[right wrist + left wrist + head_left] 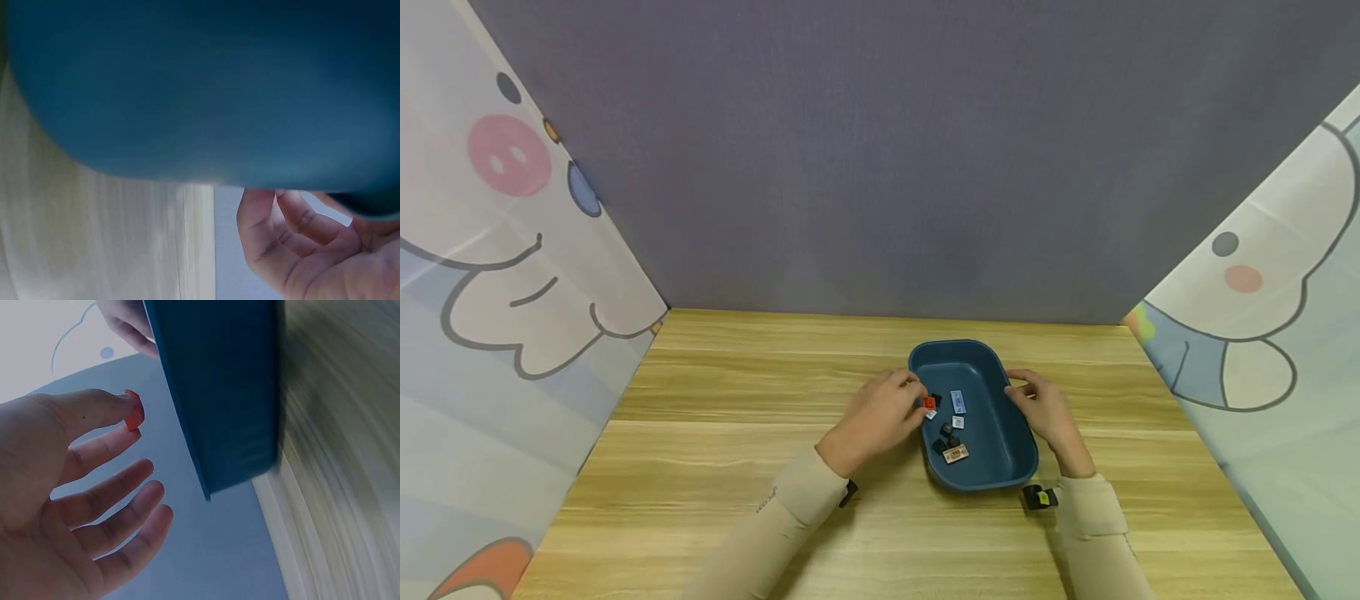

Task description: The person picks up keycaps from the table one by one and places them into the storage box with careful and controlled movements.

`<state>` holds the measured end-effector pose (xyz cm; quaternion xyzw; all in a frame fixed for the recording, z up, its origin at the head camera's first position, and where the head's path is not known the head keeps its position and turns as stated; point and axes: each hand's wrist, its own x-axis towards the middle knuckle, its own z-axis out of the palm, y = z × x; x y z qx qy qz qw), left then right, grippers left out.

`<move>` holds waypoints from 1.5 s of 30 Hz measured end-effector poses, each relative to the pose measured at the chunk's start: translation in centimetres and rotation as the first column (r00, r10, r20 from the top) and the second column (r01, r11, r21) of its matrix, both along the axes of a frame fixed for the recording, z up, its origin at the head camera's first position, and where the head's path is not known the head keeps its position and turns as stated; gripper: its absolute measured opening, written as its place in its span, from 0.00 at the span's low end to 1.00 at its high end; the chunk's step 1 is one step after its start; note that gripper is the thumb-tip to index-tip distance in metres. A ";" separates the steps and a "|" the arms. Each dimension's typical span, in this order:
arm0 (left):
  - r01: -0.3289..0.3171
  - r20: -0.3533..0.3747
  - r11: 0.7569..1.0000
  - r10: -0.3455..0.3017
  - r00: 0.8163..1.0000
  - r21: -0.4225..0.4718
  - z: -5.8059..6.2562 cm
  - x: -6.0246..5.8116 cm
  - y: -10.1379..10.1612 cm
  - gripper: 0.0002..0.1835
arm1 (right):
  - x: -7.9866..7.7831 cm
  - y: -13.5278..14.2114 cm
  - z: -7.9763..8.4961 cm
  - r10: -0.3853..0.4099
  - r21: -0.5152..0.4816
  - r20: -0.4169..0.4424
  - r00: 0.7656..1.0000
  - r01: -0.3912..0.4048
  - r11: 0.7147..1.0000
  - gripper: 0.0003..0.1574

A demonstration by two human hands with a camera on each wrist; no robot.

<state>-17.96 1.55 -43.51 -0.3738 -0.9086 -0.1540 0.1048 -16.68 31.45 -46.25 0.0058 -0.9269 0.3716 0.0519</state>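
Note:
A dark blue plastic bin (992, 454) stands on the wooden table. My left hand (880, 417) is over its left rim and pinches a small red block (134, 411) between thumb and index finger; the other fingers are spread and loosely bent. At the right rim, my right hand (1045, 412) holds the bin's edge, its fingers (256, 215) bent against the outer wall. Inside the bin lie a light blue printed tile (957, 402), a white square piece (958, 422), a tan printed tile (956, 454) and several small black pieces (947, 429).
The wooden tabletop (737, 400) extends around the bin. A grey panel (880, 167) rises behind the table, and cartoon-printed sheets (1247, 333) hang at both sides. A black strap piece with a yellow-green mark (1041, 497) shows at the right wrist.

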 end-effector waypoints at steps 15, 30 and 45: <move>0.008 0.077 1.000 -0.008 0.997 0.003 0.0 0.5 0.1 0.15 | 0.1 0.0 0.1 -0.004 -0.008 0.014 1.000 0.004 1.000 0.23; -0.037 0.009 0.999 0.037 0.999 -0.001 0.3 1.2 -3.9 0.14 | 0.1 0.1 -0.1 0.004 -0.021 0.005 1.000 -0.004 1.000 0.23; -0.134 0.018 0.985 0.133 0.991 0.111 -1.9 3.2 -9.2 0.13 | 0.0 0.1 -0.1 0.005 -0.011 -0.007 1.000 -0.005 1.000 0.22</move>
